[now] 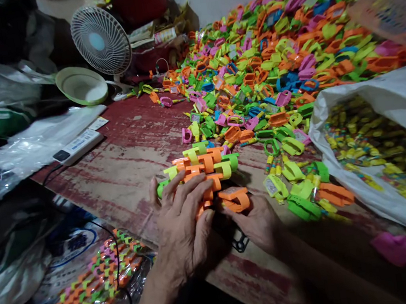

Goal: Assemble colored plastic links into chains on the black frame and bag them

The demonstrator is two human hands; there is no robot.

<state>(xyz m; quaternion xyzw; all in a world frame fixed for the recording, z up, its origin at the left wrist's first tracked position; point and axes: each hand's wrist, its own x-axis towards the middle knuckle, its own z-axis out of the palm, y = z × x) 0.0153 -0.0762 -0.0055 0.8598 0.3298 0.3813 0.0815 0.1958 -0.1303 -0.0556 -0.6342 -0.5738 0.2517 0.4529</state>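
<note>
Rows of orange, yellow and green plastic toy watches [207, 160] sit packed together on the table before me. Across their near left side lies my left hand [184, 222], its fingers stretched out and slightly apart on the bands. My right hand [260, 222] is closed on an orange toy watch [235, 199], held at the near right edge of the rows. A black piece with openings [240, 242] shows below the right fingers; most of it is hidden. Loose yellow, green and orange toy watches [303, 206] lie to the right of my right hand.
A large heap of coloured toy watches [251, 64] covers the back right. A white sack [321, 130] holding small yellow pieces stands at right. On the left are a fan [100, 40], a bowl [82, 86], a white power strip [79, 145] and bagged watches [84, 299] below the table edge.
</note>
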